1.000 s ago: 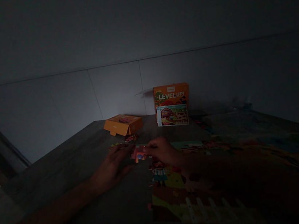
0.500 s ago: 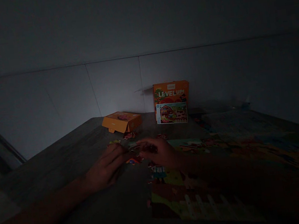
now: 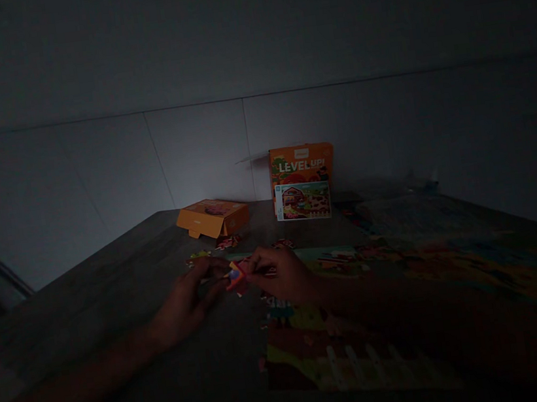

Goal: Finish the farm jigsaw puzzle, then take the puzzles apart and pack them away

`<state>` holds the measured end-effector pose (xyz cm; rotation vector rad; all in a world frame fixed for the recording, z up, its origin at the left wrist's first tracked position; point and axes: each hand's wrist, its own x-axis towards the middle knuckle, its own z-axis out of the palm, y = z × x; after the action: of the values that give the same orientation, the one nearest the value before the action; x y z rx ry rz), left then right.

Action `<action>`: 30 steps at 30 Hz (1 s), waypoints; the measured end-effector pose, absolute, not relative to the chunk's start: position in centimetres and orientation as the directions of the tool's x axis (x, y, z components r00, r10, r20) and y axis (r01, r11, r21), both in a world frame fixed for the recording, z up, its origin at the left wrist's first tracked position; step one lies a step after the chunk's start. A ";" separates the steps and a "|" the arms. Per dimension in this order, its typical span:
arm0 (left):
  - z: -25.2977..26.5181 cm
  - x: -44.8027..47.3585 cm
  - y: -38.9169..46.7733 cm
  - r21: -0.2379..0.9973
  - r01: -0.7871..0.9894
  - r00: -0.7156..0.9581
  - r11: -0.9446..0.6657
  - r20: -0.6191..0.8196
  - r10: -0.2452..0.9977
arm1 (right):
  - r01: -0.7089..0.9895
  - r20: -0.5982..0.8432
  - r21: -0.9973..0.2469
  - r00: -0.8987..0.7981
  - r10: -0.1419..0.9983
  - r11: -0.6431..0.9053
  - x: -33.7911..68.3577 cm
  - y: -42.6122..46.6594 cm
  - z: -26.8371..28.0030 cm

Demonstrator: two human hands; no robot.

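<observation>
Right hand [image 3: 286,276] pinches a piece [image 3: 237,275]; left hand [image 3: 183,304], grip unclear, is at its left; puzzle [image 3: 301,355] lies near right.

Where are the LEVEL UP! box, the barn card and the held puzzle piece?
LEVEL UP! box [image 3: 302,165], head view: upper front.
Barn card [image 3: 303,201], head view: picture's middle.
Puzzle piece [image 3: 237,275], head view: colourful face.

Past the grip I see an orange box [image 3: 215,217] slightly left, a standing box [image 3: 301,165] to the right, a wall [image 3: 202,150] behind.
</observation>
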<state>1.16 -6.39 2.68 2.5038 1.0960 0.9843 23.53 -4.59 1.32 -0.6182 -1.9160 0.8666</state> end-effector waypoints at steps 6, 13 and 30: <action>3.0 1.5 -5.8 0.362 0.582 0.552 -0.728 0.482 0.681 | 0.200 0.413 -0.856 -0.291 0.863 0.477 24.0 -3.3 1.9; 2.7 4.5 -4.8 0.416 0.683 0.474 -0.601 0.374 0.797 | 0.253 0.317 -0.901 -0.168 0.933 0.352 24.6 -2.1 1.7; 2.2 5.1 -4.0 0.136 0.735 0.586 -0.664 0.365 0.723 | 0.581 0.252 -0.758 -0.157 0.955 0.296 24.9 -1.8 1.8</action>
<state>5.07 -3.97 2.23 2.8237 1.2988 0.6283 24.93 -1.78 1.81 -1.3774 -1.8419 0.6552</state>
